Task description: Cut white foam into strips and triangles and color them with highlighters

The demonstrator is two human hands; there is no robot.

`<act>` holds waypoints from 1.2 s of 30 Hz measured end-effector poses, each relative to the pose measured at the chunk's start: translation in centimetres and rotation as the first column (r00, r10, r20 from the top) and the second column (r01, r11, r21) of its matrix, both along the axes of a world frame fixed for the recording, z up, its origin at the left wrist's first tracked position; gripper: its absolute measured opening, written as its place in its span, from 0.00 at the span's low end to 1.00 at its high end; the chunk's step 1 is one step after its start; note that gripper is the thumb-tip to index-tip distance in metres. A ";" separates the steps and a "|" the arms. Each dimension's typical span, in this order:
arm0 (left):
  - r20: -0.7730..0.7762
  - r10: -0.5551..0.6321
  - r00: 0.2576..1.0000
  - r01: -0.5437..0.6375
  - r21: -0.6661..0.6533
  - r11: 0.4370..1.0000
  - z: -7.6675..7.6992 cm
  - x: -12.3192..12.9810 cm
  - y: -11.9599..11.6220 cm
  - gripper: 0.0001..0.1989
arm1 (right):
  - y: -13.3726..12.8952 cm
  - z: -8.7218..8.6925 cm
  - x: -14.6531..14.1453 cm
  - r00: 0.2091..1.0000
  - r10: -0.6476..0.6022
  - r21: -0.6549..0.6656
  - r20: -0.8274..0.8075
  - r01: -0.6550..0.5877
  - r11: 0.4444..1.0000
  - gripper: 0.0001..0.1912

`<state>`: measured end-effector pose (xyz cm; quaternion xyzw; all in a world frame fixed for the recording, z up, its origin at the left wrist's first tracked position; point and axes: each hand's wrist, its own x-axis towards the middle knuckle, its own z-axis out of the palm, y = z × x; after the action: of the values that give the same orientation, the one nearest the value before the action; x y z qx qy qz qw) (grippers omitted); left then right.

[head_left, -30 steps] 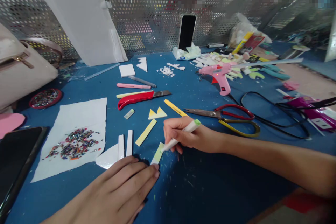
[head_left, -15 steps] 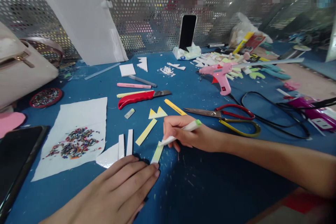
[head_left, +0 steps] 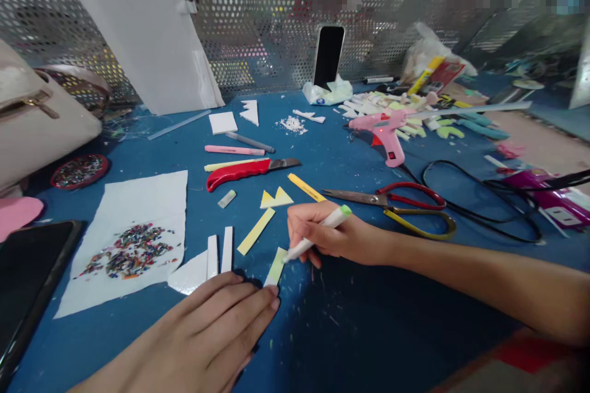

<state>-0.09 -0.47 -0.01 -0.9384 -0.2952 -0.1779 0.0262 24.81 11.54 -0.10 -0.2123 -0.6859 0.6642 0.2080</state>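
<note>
My right hand (head_left: 318, 233) is closed round a white marker (head_left: 318, 234) with a green end. The marker's tip touches the right edge of a small foam strip (head_left: 277, 266), whose surface is pale green. Fingertips of my left hand (head_left: 212, 325) press the strip's near end to the table; that hand lies flat, its fingers stretched out. Just beyond its fingers are two white strips (head_left: 227, 249) and a white glossy piece (head_left: 191, 273). A yellow strip (head_left: 256, 231) lies farther up, below a yellow-tipped zigzag piece (head_left: 276, 198).
A red-handled knife (head_left: 244, 173), pink marker (head_left: 235, 150) and scissors (head_left: 387, 198) lie beyond my hands. A pink glue gun (head_left: 380, 129) with a black cord is at right. Paper with beads (head_left: 152, 196) and a dark phone (head_left: 37, 282) are at left; another phone (head_left: 329, 55) stands behind.
The marker tip has moved slightly down along the strip's right edge, from near its top corner. My left hand stays in place.
</note>
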 end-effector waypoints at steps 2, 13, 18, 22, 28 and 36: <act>-0.001 -0.001 1.000 0.001 -0.009 1.000 -0.3 0.0 -0.1 0.17 | 0.0 -0.1 0.0 1.000 0.007 0.006 0.009 -0.007 1.000 0.28; -0.019 -0.033 0.999 0.033 0.040 0.999 0.8 0.0 0.5 0.20 | 0.1 0.2 -0.1 0.999 -0.043 -0.015 0.001 0.043 0.999 0.23; -0.029 -0.038 0.999 0.039 0.026 0.999 0.7 0.1 0.4 0.20 | 0.1 0.0 -0.1 1.000 -0.029 -0.029 0.008 0.029 0.999 0.25; -0.018 -0.027 0.999 0.028 0.028 0.999 0.4 0.1 0.2 0.20 | 0.1 0.0 -0.1 0.999 -0.039 -0.025 0.006 0.039 0.999 0.24; -0.017 -0.018 1.000 0.018 -0.007 1.000 0.0 -0.2 -0.1 0.20 | 0.0 0.1 -0.1 0.997 -0.073 -0.015 0.024 0.074 0.997 0.24; -0.011 -0.012 1.000 0.012 0.000 1.000 0.3 0.0 0.0 0.21 | 0.0 0.0 0.0 0.997 -0.070 -0.002 0.036 0.070 0.998 0.24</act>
<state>-0.12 -0.42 0.24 -0.9411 -0.2893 -0.1730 0.0270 24.79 11.54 -0.14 -0.2483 -0.6805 0.6540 0.2182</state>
